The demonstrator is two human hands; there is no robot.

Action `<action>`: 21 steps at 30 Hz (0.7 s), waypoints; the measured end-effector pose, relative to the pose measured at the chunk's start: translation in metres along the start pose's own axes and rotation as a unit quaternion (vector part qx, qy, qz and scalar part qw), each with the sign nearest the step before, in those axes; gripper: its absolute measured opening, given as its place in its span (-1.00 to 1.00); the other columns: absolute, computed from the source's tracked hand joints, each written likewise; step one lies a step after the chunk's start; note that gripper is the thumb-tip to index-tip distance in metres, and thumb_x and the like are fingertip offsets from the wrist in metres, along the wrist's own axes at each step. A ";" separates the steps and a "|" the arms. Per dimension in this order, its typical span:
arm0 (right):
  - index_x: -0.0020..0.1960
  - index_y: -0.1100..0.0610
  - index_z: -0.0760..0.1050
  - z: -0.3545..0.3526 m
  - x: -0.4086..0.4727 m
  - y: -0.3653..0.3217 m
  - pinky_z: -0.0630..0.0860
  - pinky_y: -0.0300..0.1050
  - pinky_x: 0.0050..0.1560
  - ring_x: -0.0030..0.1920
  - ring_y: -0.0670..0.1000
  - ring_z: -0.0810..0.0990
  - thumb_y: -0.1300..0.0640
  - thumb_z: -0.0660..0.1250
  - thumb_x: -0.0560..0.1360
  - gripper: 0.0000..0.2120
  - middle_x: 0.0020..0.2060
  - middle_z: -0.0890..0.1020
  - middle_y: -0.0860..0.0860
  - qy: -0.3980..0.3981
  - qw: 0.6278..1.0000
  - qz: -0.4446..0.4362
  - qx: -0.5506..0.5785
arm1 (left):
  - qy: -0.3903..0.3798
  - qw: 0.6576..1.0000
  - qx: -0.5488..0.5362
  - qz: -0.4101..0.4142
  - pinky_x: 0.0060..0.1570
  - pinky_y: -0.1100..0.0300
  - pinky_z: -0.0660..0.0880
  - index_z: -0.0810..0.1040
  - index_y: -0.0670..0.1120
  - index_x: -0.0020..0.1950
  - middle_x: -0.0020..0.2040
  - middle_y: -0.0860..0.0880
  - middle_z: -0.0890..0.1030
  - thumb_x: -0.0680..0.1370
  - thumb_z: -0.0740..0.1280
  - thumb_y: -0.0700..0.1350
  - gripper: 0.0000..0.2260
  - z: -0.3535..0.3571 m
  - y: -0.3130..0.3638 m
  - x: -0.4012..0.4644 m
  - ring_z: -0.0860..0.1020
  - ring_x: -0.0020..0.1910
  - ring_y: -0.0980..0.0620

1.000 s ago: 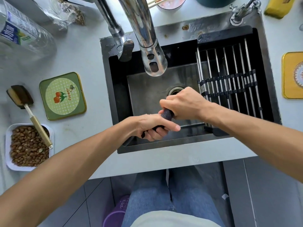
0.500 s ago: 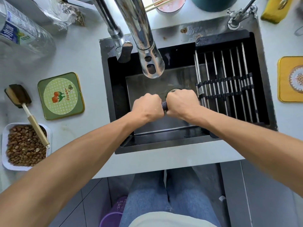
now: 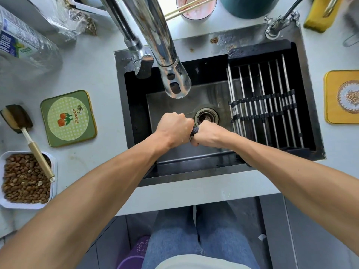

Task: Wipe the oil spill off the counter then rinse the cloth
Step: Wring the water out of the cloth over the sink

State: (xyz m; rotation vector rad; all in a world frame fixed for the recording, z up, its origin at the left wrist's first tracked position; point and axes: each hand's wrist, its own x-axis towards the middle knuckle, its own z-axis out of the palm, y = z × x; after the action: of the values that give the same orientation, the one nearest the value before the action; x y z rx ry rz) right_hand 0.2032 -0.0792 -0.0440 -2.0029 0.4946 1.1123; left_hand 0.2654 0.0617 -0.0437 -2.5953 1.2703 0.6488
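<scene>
- Sink [image 3: 314, 105]: dark rectangular steel basin sitting in a pale counter [image 3: 101, 61]; serving as landmark for all entries.
- Cloth [image 3: 194, 130]: dark, twisted into a tight roll, showing only as a short band between the two fists, hanging over the sink floor just in front of the drain [image 3: 206, 116].
- Left hand [image 3: 173, 130]: clenching into a fist around one end of the cloth, knuckles up.
- Right hand [image 3: 207, 133]: clenching around the other end, almost touching the left hand.
- Faucet [image 3: 165, 47]: chrome, curved, glossy, reaching over the sink's back edge; spout head hanging above the basin, behind the hands.
- Rack [image 3: 266, 105]: metal rods with dark cross-bands, spanning the sink's right part.
- Green coaster [image 3: 69, 118]: square with rounded corners, gold rim, lying left of the sink.
- Sponge brush [image 3: 25, 136]: dark head, gold handle, lying left of the coaster, handle end resting over a white tray [image 3: 55, 167] of brown nuts.
- Yellow coaster [image 3: 342, 97]: lying right of the sink.
- Plastic bottle [image 3: 23, 47]: clear, lying far left of the sink.
- Cup [image 3: 196, 7]: holding chopsticks, standing behind the sink.
</scene>
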 end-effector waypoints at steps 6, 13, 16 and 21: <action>-0.40 0.10 0.46 0.002 0.000 0.003 0.26 -0.20 -0.49 -0.56 0.00 0.34 0.07 0.42 0.22 -0.84 -0.53 0.49 -0.04 -0.018 1.000 -0.004 -0.001 | -0.011 1.000 0.007 0.012 -0.23 0.06 0.35 0.62 -0.08 0.05 -0.06 -0.13 0.72 0.58 0.35 0.00 -0.82 0.002 0.001 -0.002 0.69 -0.11 -0.27; -0.39 0.13 0.42 0.000 0.000 0.008 0.19 -0.24 -0.53 -0.58 0.00 0.26 0.10 0.42 0.24 -0.81 -0.54 0.43 -0.02 -0.047 0.998 -0.002 0.039 | 0.001 0.999 0.014 0.031 -0.25 0.06 0.33 0.61 -0.08 0.04 -0.08 -0.12 0.72 0.58 0.35 0.02 -0.81 0.004 0.001 0.000 0.69 -0.14 -0.27; -0.40 0.12 0.44 -0.001 0.002 0.004 0.24 -0.13 -0.44 -0.47 0.04 0.32 0.06 0.43 0.27 -0.78 -0.48 0.47 -0.01 -0.012 1.000 -0.016 0.007 | -0.003 1.000 -0.004 0.014 -0.24 0.06 0.34 0.62 -0.08 0.03 -0.08 -0.13 0.72 0.56 0.38 0.06 -0.78 0.001 -0.002 0.000 0.68 -0.14 -0.27; -0.30 0.16 0.52 0.003 0.000 -0.004 0.38 -0.13 -0.37 -0.41 0.10 0.50 -0.04 0.43 0.36 -0.73 -0.42 0.56 0.01 0.038 0.997 -0.019 -0.063 | -0.004 0.999 -0.040 -0.032 -0.24 0.06 0.34 0.60 -0.06 -0.07 -0.11 -0.14 0.71 0.55 0.36 0.02 -0.85 -0.003 -0.001 -0.008 0.58 -0.24 -0.26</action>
State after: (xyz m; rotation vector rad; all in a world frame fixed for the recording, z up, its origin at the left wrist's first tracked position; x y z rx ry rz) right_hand 0.2040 -0.0747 -0.0433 -2.1632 0.4336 1.0705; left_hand 0.2625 0.0669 -0.0368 -2.6817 1.1781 0.7117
